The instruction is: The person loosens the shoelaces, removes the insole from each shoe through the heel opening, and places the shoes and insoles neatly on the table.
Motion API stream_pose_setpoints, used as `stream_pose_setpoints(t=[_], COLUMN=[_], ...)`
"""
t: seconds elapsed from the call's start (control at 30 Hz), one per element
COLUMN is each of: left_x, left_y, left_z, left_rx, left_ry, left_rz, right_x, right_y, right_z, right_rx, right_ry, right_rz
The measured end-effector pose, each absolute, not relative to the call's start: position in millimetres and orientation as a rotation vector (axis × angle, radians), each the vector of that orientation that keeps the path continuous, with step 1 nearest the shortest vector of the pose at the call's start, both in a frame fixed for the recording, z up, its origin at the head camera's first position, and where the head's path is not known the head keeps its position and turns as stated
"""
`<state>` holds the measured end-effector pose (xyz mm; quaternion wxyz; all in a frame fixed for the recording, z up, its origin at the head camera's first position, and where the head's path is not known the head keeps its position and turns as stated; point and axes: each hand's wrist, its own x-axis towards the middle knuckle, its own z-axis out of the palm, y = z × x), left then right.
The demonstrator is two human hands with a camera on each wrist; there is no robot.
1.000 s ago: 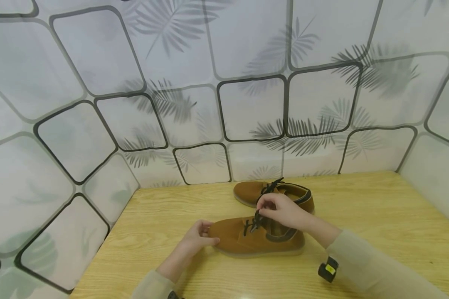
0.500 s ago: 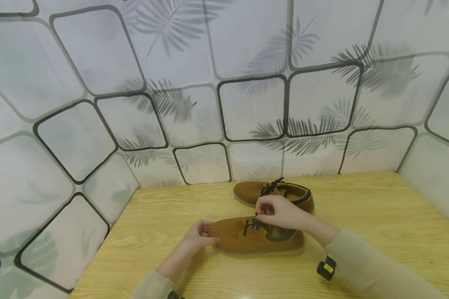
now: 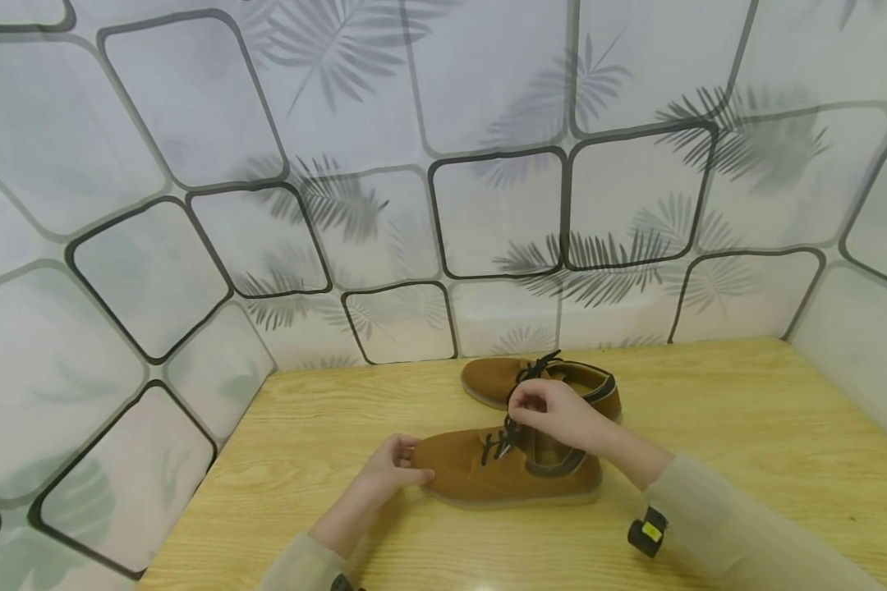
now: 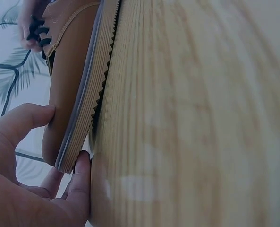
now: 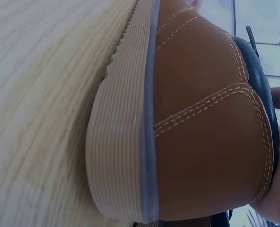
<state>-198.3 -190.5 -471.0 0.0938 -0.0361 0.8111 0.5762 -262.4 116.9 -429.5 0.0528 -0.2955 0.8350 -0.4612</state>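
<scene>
The brown, round-toed, leather-look shoe (image 3: 451, 468) lies toe at nine o'clock on the yellow wood-grain tabletop (image 3: 310, 410), the left hand (image 3: 386, 471) pinching its tip, the right hand (image 3: 562, 417) pinching its thin black lace (image 3: 509, 430) (leading toward twelve), which might slip if that hold slackens.

I observe the heel end of a brown shoe (image 5: 206, 161), its pale, ribbed sole (image 5: 116, 156) facing the wood-grain table (image 5: 40, 94). A grey band (image 5: 149, 170) borders the sole. Light double stitching (image 5: 203, 106) crosses the side. The right hand (image 5: 275, 184), partly visible, is adjacent to the black collar (image 5: 258, 71).
</scene>
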Motion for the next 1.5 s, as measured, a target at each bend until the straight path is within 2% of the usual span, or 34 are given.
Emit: stream_pose_setpoints(t=[0.37,1.0,1.5], left_x=[-197.6,-197.6,-199.9], left_y=[-191.4,-192.6,-196.1], left_z=[-471.6,-471.9,-471.4], left_rx=[-0.095,-0.074,-0.043], left_ry=[2.403,2.379,2.32], left_rz=[1.709,1.725,1.733], right_x=[-262.1,-259.5,-264.7], right_y=[116.0,116.2,117.3], right_z=[-427.7,-428.9,-427.6], right_rx=[-0.843,-1.001,-0.769], right_ry=[2.498,2.509,2.523], right_rz=[-1.474,-1.342,-1.496])
